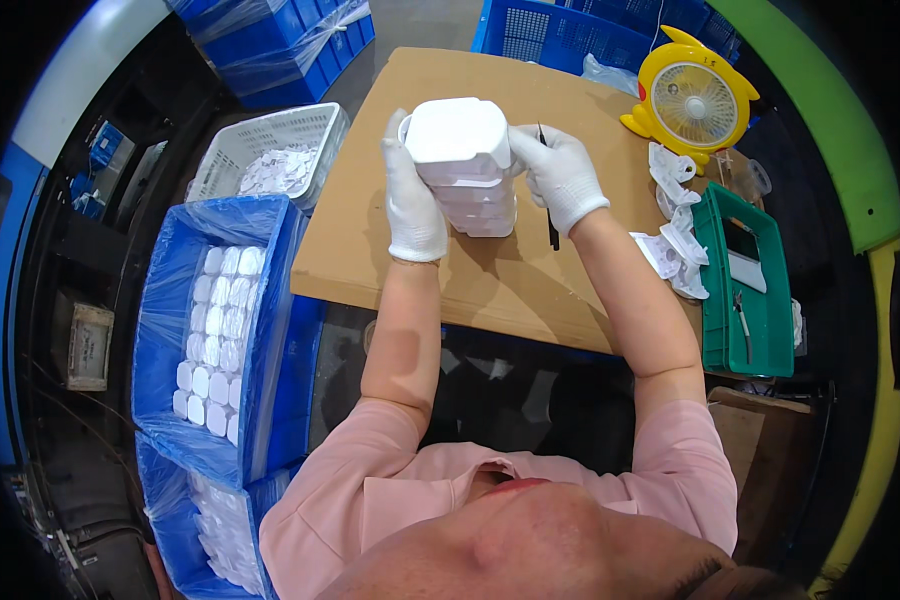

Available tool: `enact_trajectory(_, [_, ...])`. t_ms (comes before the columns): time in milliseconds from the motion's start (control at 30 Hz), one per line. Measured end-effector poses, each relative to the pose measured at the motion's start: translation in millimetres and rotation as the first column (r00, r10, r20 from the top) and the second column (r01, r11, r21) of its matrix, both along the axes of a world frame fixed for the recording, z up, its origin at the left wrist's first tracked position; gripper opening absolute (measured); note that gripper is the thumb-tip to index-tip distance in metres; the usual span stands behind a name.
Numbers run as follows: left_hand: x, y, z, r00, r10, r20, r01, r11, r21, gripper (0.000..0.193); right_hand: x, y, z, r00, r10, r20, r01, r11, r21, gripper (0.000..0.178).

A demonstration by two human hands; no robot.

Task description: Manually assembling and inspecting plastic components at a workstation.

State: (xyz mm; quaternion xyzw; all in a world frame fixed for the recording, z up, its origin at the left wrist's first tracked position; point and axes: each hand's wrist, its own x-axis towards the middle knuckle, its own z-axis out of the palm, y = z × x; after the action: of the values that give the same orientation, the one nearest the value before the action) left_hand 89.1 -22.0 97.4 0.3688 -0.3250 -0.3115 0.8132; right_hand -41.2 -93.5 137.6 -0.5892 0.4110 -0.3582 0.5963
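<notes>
A stack of white plastic housings (478, 205) with rounded corners stands on the cardboard-covered table. My left hand (412, 195), in a white glove, grips the left side of the uppermost housing (457, 130), its thumb and fingers around the edge. My gloved right hand (560, 178) is closed at the right edge of the same housing, fingertips against it. A thin black tool (553, 235) runs through the right hand, its tip above the fingers and its lower end below the palm; its exact kind is unclear.
Beside the cardboard (360, 245) at left stand a blue lined crate (155, 320) of stacked white pieces and a white basket (332, 135) of scraps. At right are a yellow fan (658, 75), crumpled white plastic scraps (678, 250) and a green tray (712, 330) holding pliers (742, 325).
</notes>
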Motion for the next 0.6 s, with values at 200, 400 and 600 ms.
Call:
enact_trajectory(200, [1.5, 1.7, -1.8, 1.0, 0.015, 0.0, -0.015, 1.0, 0.009, 0.068, 2.3, -3.7, -9.9, 0.995, -0.019, -0.094, 0.005, 0.989, -0.151, 0.025])
enact_trajectory(400, [0.8, 0.0, 0.0, 1.0, -0.007, -0.019, 0.007, 1.0, 0.009, 0.066, -14.1, -5.2, -10.2, 0.999, -0.043, -0.01, 0.041, 0.99, -0.137, 0.025])
enact_trajectory(600, [2.2, -2.5, 0.7, 0.994, 0.108, 0.027, -0.108, 0.994, -0.012, 0.061, -84.5, -16.5, -28.2, 0.965, -0.189, -0.182, 0.098, 0.903, -0.418, 0.02])
